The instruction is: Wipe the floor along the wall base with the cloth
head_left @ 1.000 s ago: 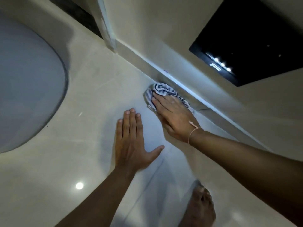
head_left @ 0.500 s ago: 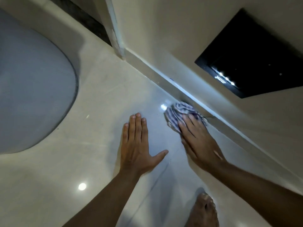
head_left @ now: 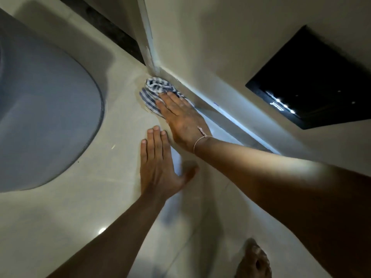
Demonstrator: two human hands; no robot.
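A bunched blue-and-white striped cloth (head_left: 155, 91) lies on the glossy beige floor (head_left: 70, 207), tight against the wall base (head_left: 210, 105) and close to the door-frame corner (head_left: 153, 67). My right hand (head_left: 181, 119) presses flat on the cloth, fingers stretched over its near half; a thin bracelet circles the wrist. My left hand (head_left: 160, 167) rests palm-down on the floor just behind the right hand, fingers together, thumb spread, holding nothing.
A large grey rounded shape (head_left: 40, 117) covers the floor at the left. A black panel with small lights (head_left: 313, 81) hangs on the wall at the right. My bare foot (head_left: 254, 259) stands at the bottom right. A dark strip (head_left: 112, 31) runs beyond the door frame.
My right hand has pushed the cloth forward along the wall base, up to the door-frame corner. The left hand has stayed planted on the floor.
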